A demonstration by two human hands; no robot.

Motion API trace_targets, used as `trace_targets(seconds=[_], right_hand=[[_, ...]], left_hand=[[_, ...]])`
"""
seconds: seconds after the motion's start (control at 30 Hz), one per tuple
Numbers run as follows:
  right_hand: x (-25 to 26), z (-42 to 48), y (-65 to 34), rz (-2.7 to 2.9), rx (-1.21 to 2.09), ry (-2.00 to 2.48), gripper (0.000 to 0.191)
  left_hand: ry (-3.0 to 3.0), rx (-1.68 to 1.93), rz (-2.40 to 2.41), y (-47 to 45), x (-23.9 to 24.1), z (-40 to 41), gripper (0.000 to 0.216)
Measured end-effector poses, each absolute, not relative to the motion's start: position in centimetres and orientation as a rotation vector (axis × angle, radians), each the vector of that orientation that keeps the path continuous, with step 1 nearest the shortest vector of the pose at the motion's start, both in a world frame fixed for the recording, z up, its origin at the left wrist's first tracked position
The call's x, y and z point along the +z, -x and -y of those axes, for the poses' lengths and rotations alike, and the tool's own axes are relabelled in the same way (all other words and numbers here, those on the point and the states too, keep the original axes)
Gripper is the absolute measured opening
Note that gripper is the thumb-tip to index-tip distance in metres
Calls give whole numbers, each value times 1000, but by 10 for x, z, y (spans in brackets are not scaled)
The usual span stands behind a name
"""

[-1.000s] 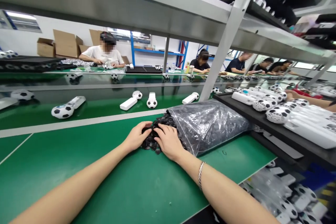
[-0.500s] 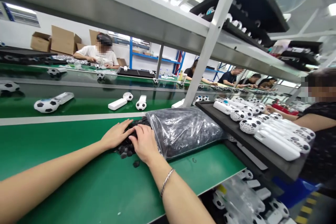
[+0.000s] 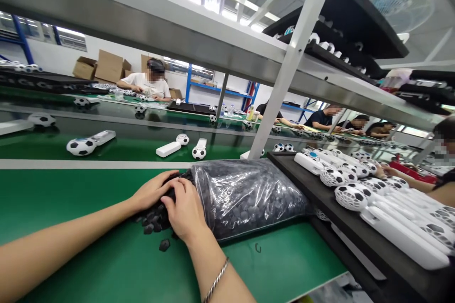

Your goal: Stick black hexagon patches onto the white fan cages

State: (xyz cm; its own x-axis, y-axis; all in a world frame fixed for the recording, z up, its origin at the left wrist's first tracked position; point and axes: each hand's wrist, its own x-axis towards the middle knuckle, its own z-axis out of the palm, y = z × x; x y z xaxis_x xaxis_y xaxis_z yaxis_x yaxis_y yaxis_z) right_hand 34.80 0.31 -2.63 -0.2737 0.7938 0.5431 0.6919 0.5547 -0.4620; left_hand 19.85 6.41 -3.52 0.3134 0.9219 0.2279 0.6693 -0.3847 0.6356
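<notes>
Small black pentagon-shaped pieces (image 3: 153, 219) are heaped on the green work surface (image 3: 117, 255) at the mouth of a clear plastic bag (image 3: 249, 199). The bag lies on its side, full of the same kind of pieces. My left hand (image 3: 152, 191) rests along the far left side of the heap, fingers stretched out and partly hidden. Across the near side is my right hand (image 3: 185, 208), its thumb apart from its bent fingers, over the pieces and beside the bag's opening. The fingers of both hands meet or overlap above the heap. One loose piece (image 3: 164, 245) lies nearer to me.
A black tray (image 3: 313, 199) of white handles with football-patterned heads stands right of the bag. More such items, like this one (image 3: 81, 146), lie on the conveyor (image 3: 142, 128) beyond. A metal post (image 3: 280, 90) rises behind the bag. Several people sit farther off.
The camera view has shifted, so the bag and tray look nearer. Both hands stay over the heap, and the pieces now spread a little farther to the left of the bag's mouth.
</notes>
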Motion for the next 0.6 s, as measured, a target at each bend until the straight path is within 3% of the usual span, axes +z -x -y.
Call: trace_targets(seconds=[0.4,0.6], right_hand=[[-17,5,-346,2207,96,1116,18],[-16,10,-346,2319,75,1058,27]], left_hand=[[-2028,887,-1376,-196,-37,-65,49],[-2030,1022,-1318,-195,-38,-66,41]])
